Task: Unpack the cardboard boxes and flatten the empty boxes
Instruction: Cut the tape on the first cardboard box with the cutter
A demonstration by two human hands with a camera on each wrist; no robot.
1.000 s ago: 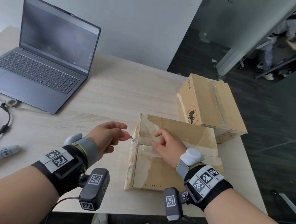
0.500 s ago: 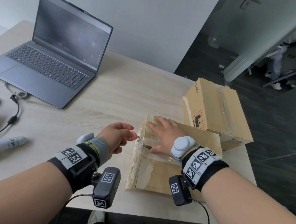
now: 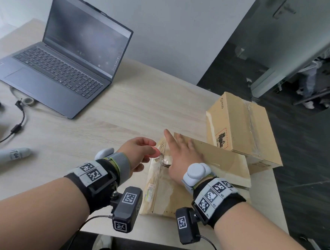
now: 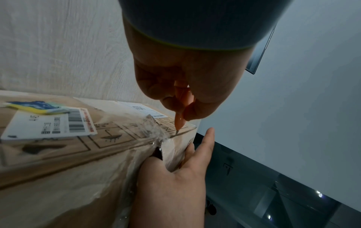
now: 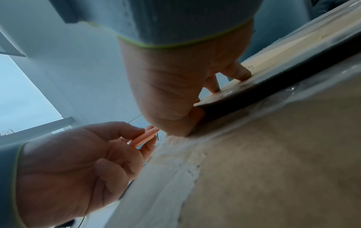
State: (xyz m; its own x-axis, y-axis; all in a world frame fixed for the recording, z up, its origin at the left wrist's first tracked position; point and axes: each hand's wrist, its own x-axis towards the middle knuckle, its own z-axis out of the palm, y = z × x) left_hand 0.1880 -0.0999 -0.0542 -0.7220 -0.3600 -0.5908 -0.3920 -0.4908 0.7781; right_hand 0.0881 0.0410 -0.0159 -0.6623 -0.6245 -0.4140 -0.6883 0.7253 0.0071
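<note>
A taped cardboard box (image 3: pixel 176 196) lies on the table's near right part, with labels on its left side (image 4: pixel 48 123). My left hand (image 3: pixel 152 151) pinches a small orange cutter (image 4: pixel 180 115) at the box's upper left edge. Its blade tip touches the cardboard beside torn clear tape (image 4: pixel 156 131). My right hand (image 3: pixel 180 149) lies flat on the far top flap (image 5: pixel 273 61), fingers straight. Its thumb (image 5: pixel 193 115) sits at the dark gap between the flaps. A second, closed box (image 3: pixel 242 128) stands just behind.
An open laptop (image 3: pixel 67 59) sits at the far left of the wooden table (image 3: pixel 122 112), with a black cable (image 3: pixel 15 128) beside it. A white handle-shaped device (image 3: pixel 1 156) lies near the left edge. The table's right edge drops to dark floor.
My right hand slid forward across the box top and flattened out, fingers now reaching the far edge. The left hand with the cutter stayed at the left edge seam.
</note>
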